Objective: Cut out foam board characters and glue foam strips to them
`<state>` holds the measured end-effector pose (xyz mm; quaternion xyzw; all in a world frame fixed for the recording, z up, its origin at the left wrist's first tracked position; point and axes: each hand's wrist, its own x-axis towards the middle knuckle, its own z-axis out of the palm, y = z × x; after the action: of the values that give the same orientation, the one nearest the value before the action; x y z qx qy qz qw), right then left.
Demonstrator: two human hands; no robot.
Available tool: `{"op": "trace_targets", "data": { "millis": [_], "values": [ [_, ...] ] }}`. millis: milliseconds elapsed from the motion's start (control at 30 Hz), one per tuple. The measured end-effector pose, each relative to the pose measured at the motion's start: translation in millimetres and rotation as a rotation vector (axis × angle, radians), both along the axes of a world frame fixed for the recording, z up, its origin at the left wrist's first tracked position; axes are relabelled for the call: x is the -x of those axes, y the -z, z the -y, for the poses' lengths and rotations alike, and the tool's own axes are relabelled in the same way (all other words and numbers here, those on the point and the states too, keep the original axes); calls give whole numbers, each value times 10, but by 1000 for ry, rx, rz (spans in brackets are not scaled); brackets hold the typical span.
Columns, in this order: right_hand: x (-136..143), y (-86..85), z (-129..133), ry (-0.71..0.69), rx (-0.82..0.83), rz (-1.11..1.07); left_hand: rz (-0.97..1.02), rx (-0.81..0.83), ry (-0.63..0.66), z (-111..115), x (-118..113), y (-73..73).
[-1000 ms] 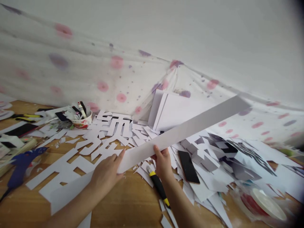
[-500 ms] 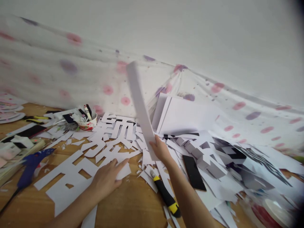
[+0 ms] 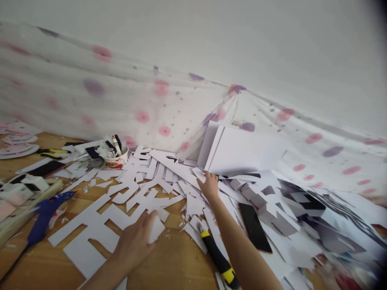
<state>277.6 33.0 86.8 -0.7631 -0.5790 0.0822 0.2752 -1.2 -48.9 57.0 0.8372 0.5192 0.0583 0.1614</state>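
My left hand (image 3: 136,237), at the lower middle, is closed around a small white cut piece (image 3: 156,230), which sticks out past its fingers. Under and beside it lies a large white cut-out sheet (image 3: 86,241) with slots. My right hand (image 3: 209,186) is stretched out over the scrap pile, thumb and fingers apart, at the edge of some white strips. A long white strip (image 3: 173,168) slants across the scraps just left of its fingertips. A black and yellow utility knife (image 3: 216,253) rests on scraps below my right forearm.
A blue glue gun (image 3: 45,217) lies at left beside a power strip (image 3: 18,225). A paper bowl of pens (image 3: 117,162) stands at the back. White boards (image 3: 238,149) lean against the curtain. A black phone (image 3: 254,227) and white block shapes (image 3: 276,215) are at right.
The long white strip, held upright in my right hand before, now lies on the scraps, out of its grip. My left hand, flat before, has closed on the small white piece.
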Motion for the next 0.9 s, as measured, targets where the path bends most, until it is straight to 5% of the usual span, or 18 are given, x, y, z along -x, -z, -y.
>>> {"op": "trace_targets", "data": {
  "millis": [100, 200, 267, 433, 500, 600, 767, 900],
  "values": [
    [349, 87, 247, -200, 36, -161, 86, -106, -12, -3, -67, 157],
    [681, 222, 560, -752, 299, -702, 154, -294, 41, 7, -146, 331],
    [821, 309, 734, -834, 353, -829, 194, -393, 100, 27, -192, 391],
    [826, 483, 936, -603, 310, -956, 304, -277, 313, -19, -130, 241],
    [729, 537, 976, -442, 250, -1029, 318, -186, 287, -147, 40, 174],
    [554, 613, 1059, -204, 112, -1143, 254, -160, 20, -448, 454, 239],
    [378, 792, 1222, 103, -75, -1343, -48, -224, -486, -826, 1099, 566],
    [408, 883, 1272, 217, -171, -1448, -103, -187, -555, -792, 1206, 617]
  ]
}}
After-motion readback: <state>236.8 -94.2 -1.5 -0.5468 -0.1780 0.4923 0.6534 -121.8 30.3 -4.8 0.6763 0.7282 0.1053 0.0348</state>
